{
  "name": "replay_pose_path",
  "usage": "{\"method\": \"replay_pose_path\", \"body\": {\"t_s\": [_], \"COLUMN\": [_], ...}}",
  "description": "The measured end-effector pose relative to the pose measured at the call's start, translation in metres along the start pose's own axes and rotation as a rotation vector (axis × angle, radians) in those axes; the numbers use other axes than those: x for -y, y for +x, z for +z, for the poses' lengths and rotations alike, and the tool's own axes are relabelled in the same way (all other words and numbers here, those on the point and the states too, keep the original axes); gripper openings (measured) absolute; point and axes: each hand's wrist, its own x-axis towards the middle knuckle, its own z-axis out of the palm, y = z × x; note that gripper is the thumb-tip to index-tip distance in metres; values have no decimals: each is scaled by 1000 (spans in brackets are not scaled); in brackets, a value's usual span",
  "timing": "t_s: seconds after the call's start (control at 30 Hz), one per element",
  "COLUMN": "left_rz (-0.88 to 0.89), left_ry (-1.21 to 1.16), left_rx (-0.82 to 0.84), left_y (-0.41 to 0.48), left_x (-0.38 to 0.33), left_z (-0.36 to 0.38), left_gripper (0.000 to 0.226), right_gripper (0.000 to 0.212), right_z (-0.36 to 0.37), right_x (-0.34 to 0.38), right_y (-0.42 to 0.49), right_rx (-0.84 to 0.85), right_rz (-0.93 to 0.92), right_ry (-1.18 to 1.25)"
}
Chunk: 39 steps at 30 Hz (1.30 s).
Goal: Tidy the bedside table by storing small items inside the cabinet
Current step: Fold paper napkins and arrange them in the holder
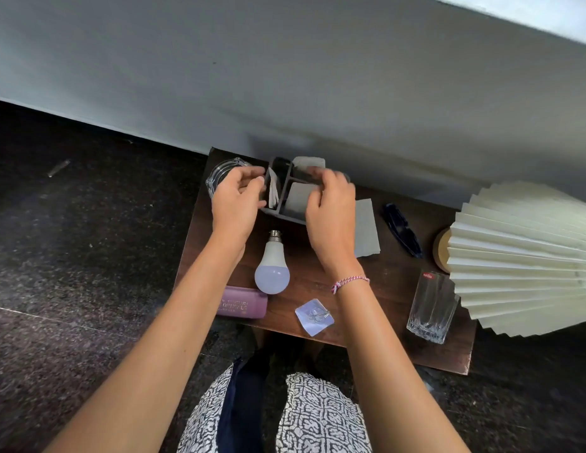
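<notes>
Both hands are at the dark organiser [286, 191], a divided box at the back edge of the worktop [376, 289]. The left hand [234, 204] curls its fingers [252, 183] round the box's left wall; the right hand [331, 217] grips its right side, fingers bent over the rim. Whether the box is lifted or resting on the worktop cannot be told.

By the look of it the tidying has barely begun: the cabinet is not in view, and nearly everything sits out on top. Counted: one bulb [272, 264] lying near the middle; one purple case [242, 302] at the front left edge; one clear packet [314, 317] at the front edge; one tumbler [432, 307] towards the front right; one grey cloth [367, 228] just right of the organiser; one dark clip-like thing [402, 230] beyond it; one glass dish [219, 178] at the back left corner. One pleated lamp [520, 256] fills the right end and probably stays.
</notes>
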Motion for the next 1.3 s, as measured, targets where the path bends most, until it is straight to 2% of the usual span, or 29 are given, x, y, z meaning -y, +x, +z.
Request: {"method": "replay_pose_path", "body": {"t_s": [0.1,0.17,0.37,0.67,0.83,0.97,1.07,1.2,1.3], "left_rz": [11,31,77,46,5,-94,-179,-341,-412], "left_ry": [31,67,119,57,34,14,0,-56,-79], "left_rx": [-60,-88,-96,31,170,270,318,330,317], "left_y": [-7,-12,-36,-66,-84,-96,-97,-88,-78], "left_x": [1,1,2,6,7,10,15,22,27], "left_z": [3,6,14,45,75,101,119,138,147], "left_gripper": [18,20,25,25,22,19,19,26,18], "right_gripper": [41,40,27,31,31,29,30,34,35], "right_z": [-1,-2,-5,-27,-48,-58,-58,-50,-43], "right_x": [-10,-13,-23,-45,-62,-87,-107,-130,-140], "right_y": [-1,-5,-24,-42,-44,-44,-42,-38,-33], "right_rx": [84,122,96,29,-137,-190,-139,36,116], "right_rz": [-6,-8,-24,33,121,177,222,248,260], "right_ry": [-136,-126,-44,85,216,181,107,6,-18]}}
